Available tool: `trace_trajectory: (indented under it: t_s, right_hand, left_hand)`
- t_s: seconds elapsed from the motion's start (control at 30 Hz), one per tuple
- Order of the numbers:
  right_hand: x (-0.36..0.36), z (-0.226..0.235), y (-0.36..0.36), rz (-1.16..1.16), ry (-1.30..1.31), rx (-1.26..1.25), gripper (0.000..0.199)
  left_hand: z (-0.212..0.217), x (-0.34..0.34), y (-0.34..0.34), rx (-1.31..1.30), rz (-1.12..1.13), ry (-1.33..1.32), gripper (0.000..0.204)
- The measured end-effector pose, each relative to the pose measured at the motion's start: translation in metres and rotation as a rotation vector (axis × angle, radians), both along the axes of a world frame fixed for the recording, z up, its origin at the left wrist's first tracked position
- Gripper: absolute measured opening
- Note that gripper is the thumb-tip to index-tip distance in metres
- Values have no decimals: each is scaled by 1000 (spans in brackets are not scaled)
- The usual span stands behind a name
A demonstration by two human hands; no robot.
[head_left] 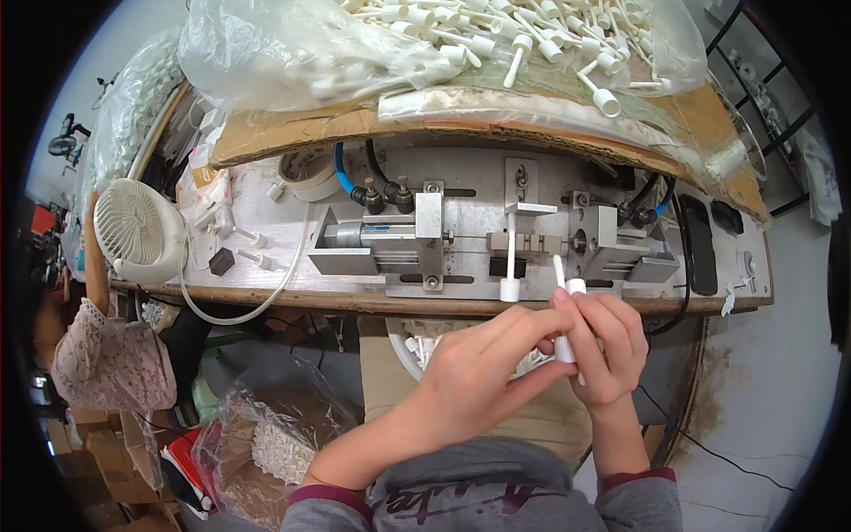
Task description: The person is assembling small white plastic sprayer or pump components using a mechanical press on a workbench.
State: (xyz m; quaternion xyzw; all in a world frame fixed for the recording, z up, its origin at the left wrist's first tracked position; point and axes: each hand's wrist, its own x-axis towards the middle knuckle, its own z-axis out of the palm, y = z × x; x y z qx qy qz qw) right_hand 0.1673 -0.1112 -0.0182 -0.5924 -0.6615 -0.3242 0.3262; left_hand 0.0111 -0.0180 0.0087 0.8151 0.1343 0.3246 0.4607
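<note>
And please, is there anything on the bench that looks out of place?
Yes, perhaps: a few small white pieces lie scattered beside the fan, away from the big heap on the plastic bag, so they look stray.

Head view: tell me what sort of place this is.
Likely a small assembly workshop: a metal fixture with hoses sits on the bench, white capped sticks lie heaped behind it, and a clear bag holds small white parts.

Stemmed caps (605, 103) were plain white. Clamping jig (430, 232) was bare silver-grey; air hose (341, 170) showed blue, neighbouring hose (373, 161) black. Desk fan (133, 226) was off-white, cardboard sheet (301, 133) brown. Sweatshirt (443, 463) was grey (dark script across the front), cuffs (330, 496) maroon. Co-worker's top (111, 363) was pale pink in a lacy pattern.
</note>
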Motion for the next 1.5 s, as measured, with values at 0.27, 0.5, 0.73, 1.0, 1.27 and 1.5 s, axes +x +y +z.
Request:
trace_trajectory:
  t_s: [0.27,0.5,0.73,1.0,1.27,1.5]
  right_hand:
    - [8,5,-3,47,679,-15,31]
    - [13,-1,-13,267,1274,-45,34]
    - [10,10,-7,198,1517,-178,57]
    - [-17,7,10,326,1693,-196,46]
    - [39,69,62,-23,751,48,15]
    - [108,82,122,-142,402,-276,37]
  left_hand:
    - [-16,-7,12,426,179,175,34]
    - [-15,9,27,746,179,379,28]
    - [-13,8,31,713,161,415,31]
    - [7,-2,-7,319,41,-18,36]
    - [-13,-10,12,306,287,112,31]
    - [-26,13,23,743,254,337,28]
